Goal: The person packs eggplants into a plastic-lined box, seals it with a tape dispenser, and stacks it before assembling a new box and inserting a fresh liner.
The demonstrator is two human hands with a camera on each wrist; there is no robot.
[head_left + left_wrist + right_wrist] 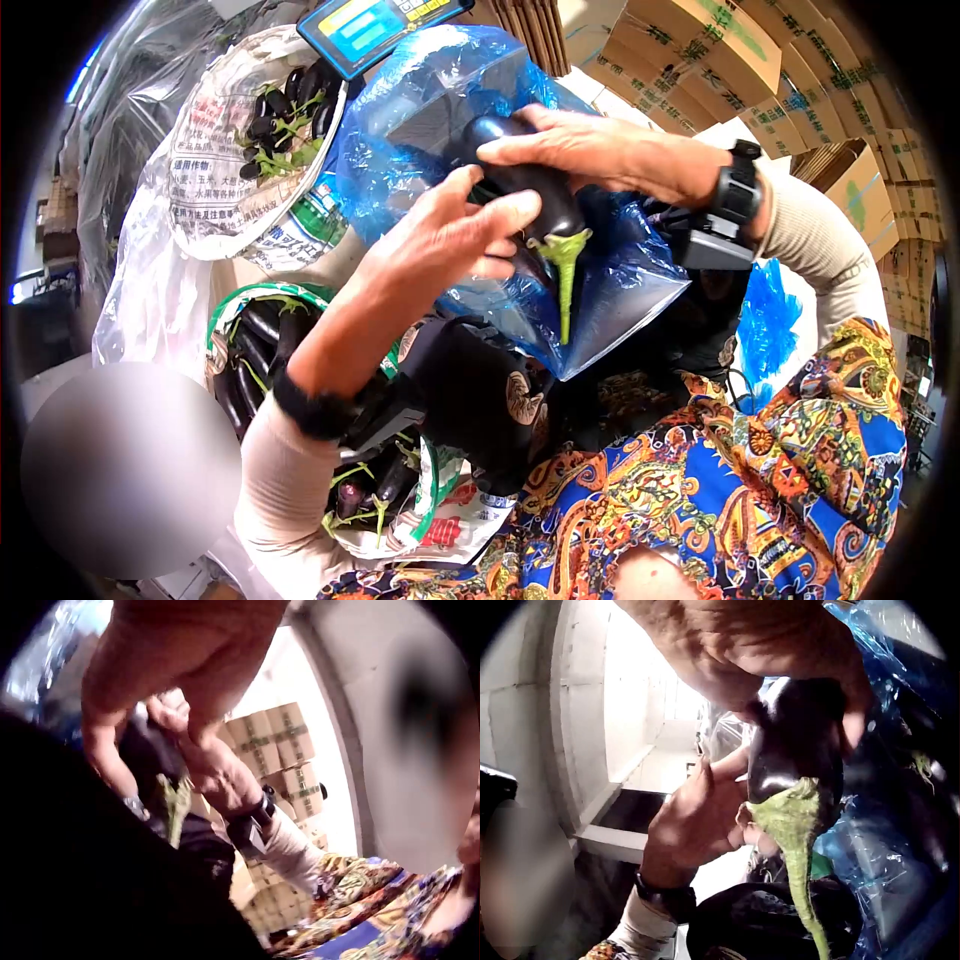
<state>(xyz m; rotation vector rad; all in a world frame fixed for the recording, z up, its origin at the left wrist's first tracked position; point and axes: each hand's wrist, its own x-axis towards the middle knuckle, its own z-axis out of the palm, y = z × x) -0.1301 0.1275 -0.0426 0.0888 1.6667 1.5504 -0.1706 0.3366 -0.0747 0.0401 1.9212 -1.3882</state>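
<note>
Item one: a dark eggplant, held above blue plastic in front of the wearer. I see its green stem pointing down toward the body.

Item two: right hand, curled over the eggplant's upper part, gripping it; my right-wrist view shows thumb and fingers on both flanks.

Item three: left hand, fingers partly bent, close at the eggplant's side; whether it grips, I cannot tell.

Shown by my head view alone: a blue-lit display, a printed bag of smaller eggplants, and a green-rimmed container with more.

Shared by head and left-wrist views: stacked cartons.

Right-wrist view's own entry: pale wall panels.
</note>
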